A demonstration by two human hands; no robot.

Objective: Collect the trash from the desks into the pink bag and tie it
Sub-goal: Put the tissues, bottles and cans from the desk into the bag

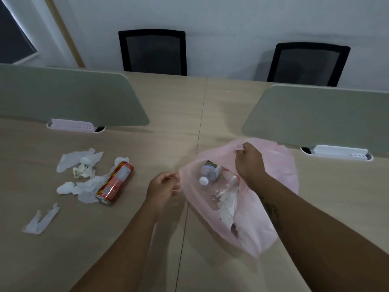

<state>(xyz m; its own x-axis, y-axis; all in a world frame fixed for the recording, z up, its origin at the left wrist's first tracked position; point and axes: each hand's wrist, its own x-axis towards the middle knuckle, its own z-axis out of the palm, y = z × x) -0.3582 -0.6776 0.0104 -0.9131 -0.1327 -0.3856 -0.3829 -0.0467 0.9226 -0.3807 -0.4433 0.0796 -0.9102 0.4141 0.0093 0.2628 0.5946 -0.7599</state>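
Both hands pinch the pink bag's (282, 178) rim, left hand (163, 189) at its near-left edge, right hand (249, 163) at the far edge, stretching the mouth wide on the desk (147, 239). Bottles (219, 180) lie inside; a can (115, 182) and tissues (80, 171) wait left. Better to keep one grip and gather with the other.

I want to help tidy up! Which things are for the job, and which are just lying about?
For the job: pink bag, gripped by the left hand and right hand; bottle inside it; red can and tissues on the desk.
Just lying about: chairs, dividers.
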